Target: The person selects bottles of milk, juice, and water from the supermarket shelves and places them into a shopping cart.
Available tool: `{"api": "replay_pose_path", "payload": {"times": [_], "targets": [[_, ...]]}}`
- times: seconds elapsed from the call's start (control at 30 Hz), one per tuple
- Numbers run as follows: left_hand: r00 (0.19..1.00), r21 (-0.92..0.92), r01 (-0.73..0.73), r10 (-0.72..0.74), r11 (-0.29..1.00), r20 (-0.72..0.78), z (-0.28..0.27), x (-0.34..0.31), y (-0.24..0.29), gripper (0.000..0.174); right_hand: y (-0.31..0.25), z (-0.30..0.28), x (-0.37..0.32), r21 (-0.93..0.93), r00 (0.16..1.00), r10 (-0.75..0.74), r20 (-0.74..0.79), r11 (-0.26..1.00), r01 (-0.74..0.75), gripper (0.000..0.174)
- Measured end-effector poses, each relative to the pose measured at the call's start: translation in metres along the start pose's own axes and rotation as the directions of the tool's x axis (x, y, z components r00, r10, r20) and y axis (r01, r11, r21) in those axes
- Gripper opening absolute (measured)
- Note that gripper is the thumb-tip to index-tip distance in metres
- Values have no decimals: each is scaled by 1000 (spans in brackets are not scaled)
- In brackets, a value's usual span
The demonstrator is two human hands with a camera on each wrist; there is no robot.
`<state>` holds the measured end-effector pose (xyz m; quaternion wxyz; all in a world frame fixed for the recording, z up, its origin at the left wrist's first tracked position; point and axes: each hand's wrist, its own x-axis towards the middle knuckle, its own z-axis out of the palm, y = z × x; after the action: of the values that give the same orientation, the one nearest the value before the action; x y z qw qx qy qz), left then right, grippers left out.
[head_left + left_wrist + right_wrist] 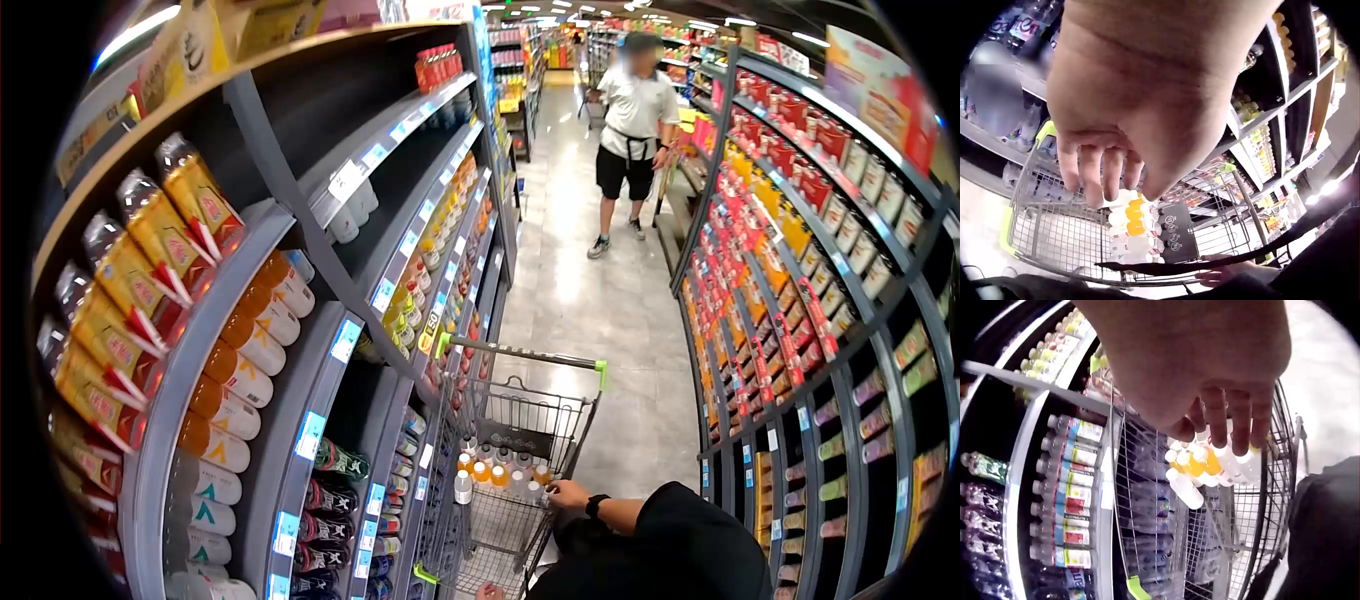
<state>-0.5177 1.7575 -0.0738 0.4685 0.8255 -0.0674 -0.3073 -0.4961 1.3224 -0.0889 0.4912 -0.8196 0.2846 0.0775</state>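
Note:
A wire shopping cart (500, 400) with green corner pieces holds a group of white-capped bottles (499, 475), some filled with orange drink, some clear or pale. One pale bottle (1184, 489) sits at the edge of the group. My right hand (568, 494), wearing a dark wristband, is at the cart's side beside the bottles; in the right wrist view its loosely bent fingers overlap the bottle tops. Only part of my left hand (490, 592) shows at the bottom of the head view. In the left wrist view, the left hand (1141, 119) hangs over the basket, fingers relaxed and holding nothing.
Drink shelves (330, 350) run close along the cart's left side, with bottles in rows. Another stocked shelf unit (800, 260) lines the right side. Up the tiled aisle (560, 200) stands a person (630, 130) in a white shirt and black shorts.

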Motion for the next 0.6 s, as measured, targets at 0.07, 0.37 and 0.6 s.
{"api": "replay_pose_path", "payload": {"times": [0.07,0.37,0.6], "targets": [[998,-12,-63,64,998,21,-11,-4,2,48,14,0,-22,35,999,-5,-46,999,6,43],[987,123,-157,152,980,53,-24,-23,5,41,62,9,-70,130,996,88,-3,988,-87,40],[989,174,-119,101,978,109,-22,-34,3,43,49,15,-81,243,976,209,66,945,-219,35]]}}
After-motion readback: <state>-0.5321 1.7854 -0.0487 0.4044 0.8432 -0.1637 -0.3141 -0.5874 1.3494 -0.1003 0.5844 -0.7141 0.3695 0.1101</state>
